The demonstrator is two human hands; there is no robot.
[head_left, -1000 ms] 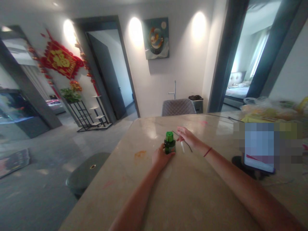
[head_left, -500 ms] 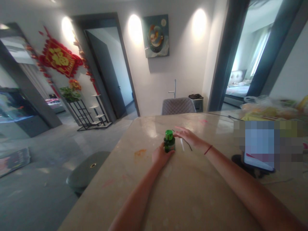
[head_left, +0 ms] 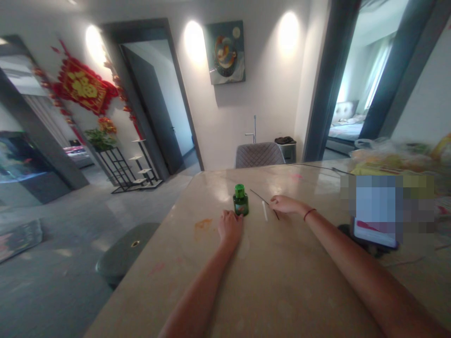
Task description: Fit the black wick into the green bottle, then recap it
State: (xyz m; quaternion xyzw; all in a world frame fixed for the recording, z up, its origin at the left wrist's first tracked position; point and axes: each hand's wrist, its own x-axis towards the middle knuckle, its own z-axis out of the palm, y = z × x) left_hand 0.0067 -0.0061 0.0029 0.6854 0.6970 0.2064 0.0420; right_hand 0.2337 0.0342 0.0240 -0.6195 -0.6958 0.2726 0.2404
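Note:
A small green bottle point(head_left: 240, 201) with a bright green cap stands upright on the beige table point(head_left: 282, 281). My left hand point(head_left: 230, 226) lies at its lower left, with curled fingers against the bottle's base. To the right, my right hand point(head_left: 286, 204) rests on the table with a red string round the wrist. Its fingers are curled, and the tips sit on a thin dark stick point(head_left: 259, 196) that lies slantwise. A short white stick point(head_left: 264, 211) lies between the bottle and my right hand.
An orange stain point(head_left: 203, 224) marks the table left of my left hand. A blurred-out object point(head_left: 384, 211) and bags point(head_left: 391, 157) crowd the right side. A grey chair point(head_left: 260, 155) stands at the far end, and a dark stool point(head_left: 127, 251) is at the left edge.
My right hand has drawn back from beside the bottle's cap, dropped to the table and curled its fingers on the dark stick. The left hand stays at the bottle's base.

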